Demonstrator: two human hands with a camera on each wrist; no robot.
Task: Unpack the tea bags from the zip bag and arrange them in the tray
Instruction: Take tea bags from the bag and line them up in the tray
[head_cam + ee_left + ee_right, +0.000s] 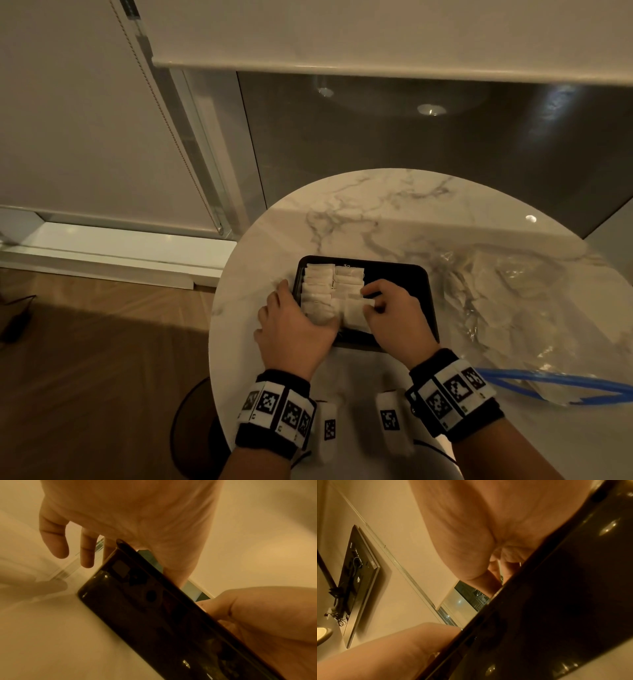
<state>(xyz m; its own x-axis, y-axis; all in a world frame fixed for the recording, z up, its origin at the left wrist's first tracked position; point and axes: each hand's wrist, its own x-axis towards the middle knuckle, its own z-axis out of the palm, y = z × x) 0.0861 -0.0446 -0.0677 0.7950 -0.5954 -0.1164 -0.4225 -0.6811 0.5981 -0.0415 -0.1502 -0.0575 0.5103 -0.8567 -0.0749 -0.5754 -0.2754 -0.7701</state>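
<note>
A round table [394,212] has a polished, glossy top that looks like white marble with grey veins; it mirrors spots of light. On the table sits a black tray [407,277] of smooth, shiny plastic, its side wall [154,615] reflecting bright glints. Inside the tray, tea bags [320,284] look like soft, matt white paper. To the right of the tray lies a zip bag [513,291] of clear, crinkled, glossy plastic film with a blue strip along its opening. Left of the table, the floor [85,342] looks like brown wood boards with a low sheen.
</note>
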